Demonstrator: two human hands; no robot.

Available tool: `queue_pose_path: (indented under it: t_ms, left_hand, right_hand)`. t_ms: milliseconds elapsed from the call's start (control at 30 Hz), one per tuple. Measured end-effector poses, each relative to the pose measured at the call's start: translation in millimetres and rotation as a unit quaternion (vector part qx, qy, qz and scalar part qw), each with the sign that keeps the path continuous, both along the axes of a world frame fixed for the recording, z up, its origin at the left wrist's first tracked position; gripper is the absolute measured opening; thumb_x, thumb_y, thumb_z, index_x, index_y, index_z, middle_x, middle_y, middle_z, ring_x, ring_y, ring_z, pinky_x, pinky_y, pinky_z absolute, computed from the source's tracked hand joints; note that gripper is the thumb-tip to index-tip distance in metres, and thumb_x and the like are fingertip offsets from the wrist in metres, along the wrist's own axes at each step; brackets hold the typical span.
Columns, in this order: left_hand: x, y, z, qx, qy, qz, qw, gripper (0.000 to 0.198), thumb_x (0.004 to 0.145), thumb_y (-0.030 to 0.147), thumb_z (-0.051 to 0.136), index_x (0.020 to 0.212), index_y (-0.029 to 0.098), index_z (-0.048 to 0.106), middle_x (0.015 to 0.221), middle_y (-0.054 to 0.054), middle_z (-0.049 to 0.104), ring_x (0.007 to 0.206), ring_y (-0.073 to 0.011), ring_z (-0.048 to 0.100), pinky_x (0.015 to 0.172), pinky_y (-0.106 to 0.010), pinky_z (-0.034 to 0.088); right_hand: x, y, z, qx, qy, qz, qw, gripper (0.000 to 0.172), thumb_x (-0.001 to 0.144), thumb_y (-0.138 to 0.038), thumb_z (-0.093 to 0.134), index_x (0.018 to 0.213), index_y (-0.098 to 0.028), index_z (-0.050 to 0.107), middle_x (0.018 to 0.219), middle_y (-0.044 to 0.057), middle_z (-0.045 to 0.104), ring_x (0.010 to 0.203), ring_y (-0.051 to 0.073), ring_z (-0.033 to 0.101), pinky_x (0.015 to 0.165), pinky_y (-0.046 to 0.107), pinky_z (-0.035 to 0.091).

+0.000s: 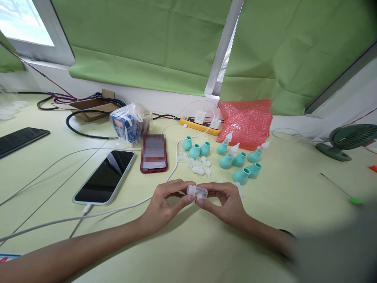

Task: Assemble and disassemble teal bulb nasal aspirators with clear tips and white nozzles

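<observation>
Between the fingertips of both hands lies a small clear plastic tube [201,192], held sideways above the table. My left hand [167,202] pinches its left end, and my right hand [225,200] grips the right end, with a small whitish part by the thumb. Just beyond stand several teal rubber bulbs [241,175]; some carry white pointed tips [235,149], others show open necks. Loose white and clear small parts [200,170] lie in a pile between the bulbs and my hands. Whether the tube is one piece or two joined pieces I cannot tell.
Left of my hands lie a charging phone [104,177] and a red-cased phone [154,153], with a white cable [118,212] crossing the table. Behind are a yellow power strip [191,125], a red bubble-wrap bag [247,124] and a bagged blue box [126,125]. A green fan [353,136] stands right.
</observation>
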State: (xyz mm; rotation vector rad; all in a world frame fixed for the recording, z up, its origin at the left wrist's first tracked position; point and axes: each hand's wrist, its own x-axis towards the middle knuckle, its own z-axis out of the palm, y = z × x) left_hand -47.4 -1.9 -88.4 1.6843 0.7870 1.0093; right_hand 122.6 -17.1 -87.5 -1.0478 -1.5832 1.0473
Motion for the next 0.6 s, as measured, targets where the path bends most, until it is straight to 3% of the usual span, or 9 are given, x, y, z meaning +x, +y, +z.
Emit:
queue_pose_path:
  t_ms: [200,367,600]
  left_hand:
    - [0.0,1.0,0.3,0.057,0.038,0.002,0.998,0.017,0.075,0.026,0.053,0.082,0.016,0.065,0.072,-0.004,0.057,0.066,-0.0149,0.05,0.06,-0.023,0.038]
    - [-0.1,0.6,0.1,0.06,0.046,-0.008,0.997,0.019,0.076,0.025,0.052,0.089,0.017,0.064,0.073,-0.005,0.057,0.067,-0.0149,0.051,0.06,-0.023,0.039]
    - [-1.5,-2.4,-1.8,0.137,0.05,-0.001,0.989,0.017,0.074,0.019,0.054,0.086,0.014,0.064,0.076,-0.007,0.06,0.068,-0.0152,0.053,0.063,-0.023,0.041]
  right_hand:
    - [1.6,0.8,-0.5,0.013,-0.022,0.046,0.999,0.018,0.064,-0.024,0.063,0.08,-0.015,0.066,0.06,0.002,0.061,0.052,0.011,0.054,0.048,0.024,0.05]
    - [2.0,1.7,-5.3,-0.003,0.004,0.025,1.0,0.021,0.059,-0.022,0.067,0.079,-0.016,0.066,0.069,0.004,0.065,0.058,0.014,0.057,0.053,0.026,0.051]
    - [2.6,2.1,2.1,-0.067,0.032,0.08,0.994,0.02,0.06,-0.018,0.066,0.08,-0.015,0.067,0.067,0.003,0.061,0.059,0.011,0.053,0.052,0.022,0.048]
